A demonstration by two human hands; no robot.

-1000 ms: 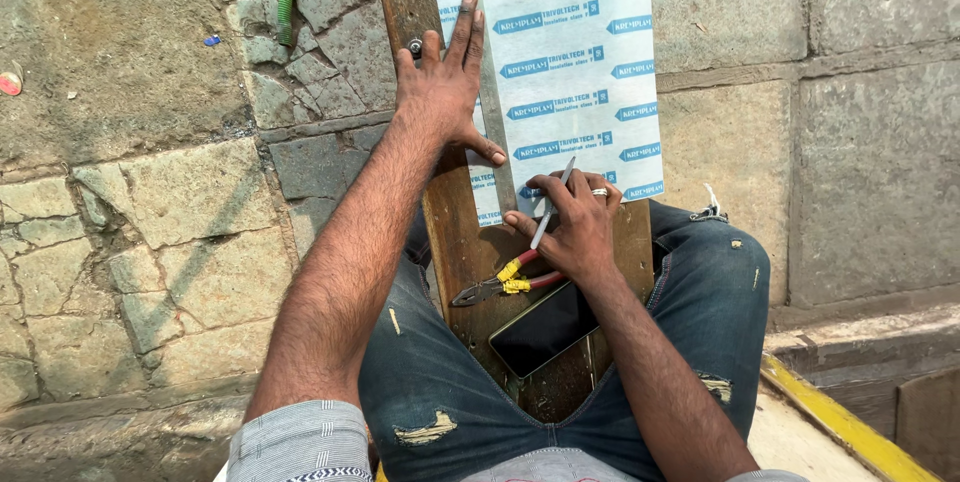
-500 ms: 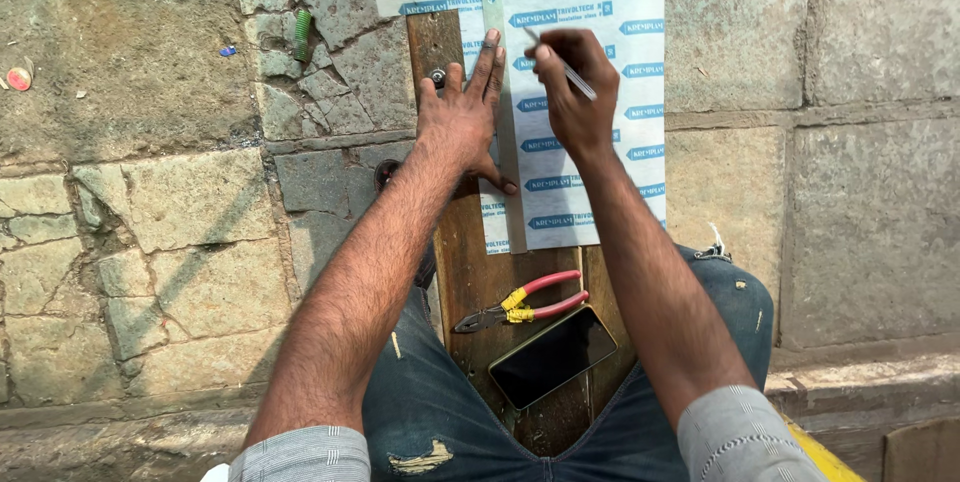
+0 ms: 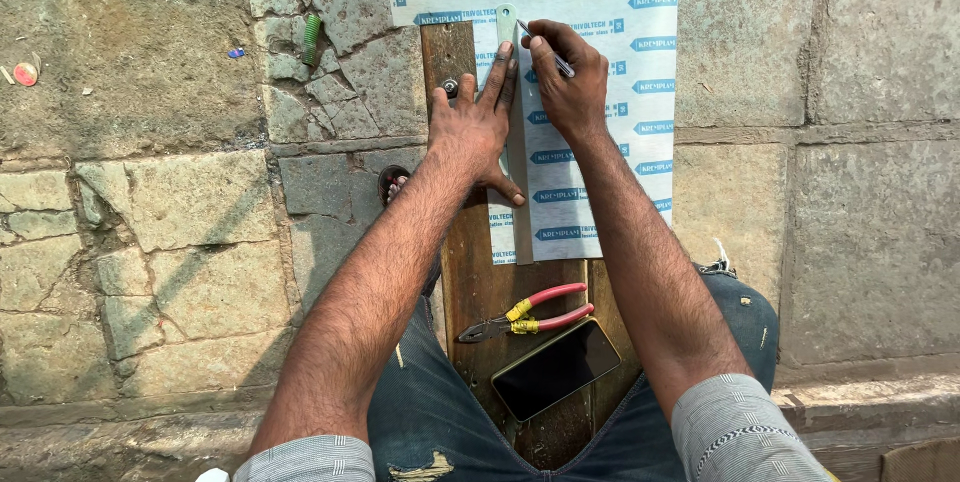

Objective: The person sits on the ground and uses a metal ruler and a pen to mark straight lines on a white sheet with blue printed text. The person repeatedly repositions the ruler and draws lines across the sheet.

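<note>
One metal ruler lies lengthwise on the left margin of a white printed sheet, running from far to near. Left hand presses flat, fingers spread, straddling the ruler and the wooden board beneath. Right hand sits just right of the ruler's far end, fingers pinching a thin scriber, tip at the ruler edge. Sheet stretches open to the right. Nearer on the board: red-handled pliers and a dark phone. Stone paving all round.
</note>
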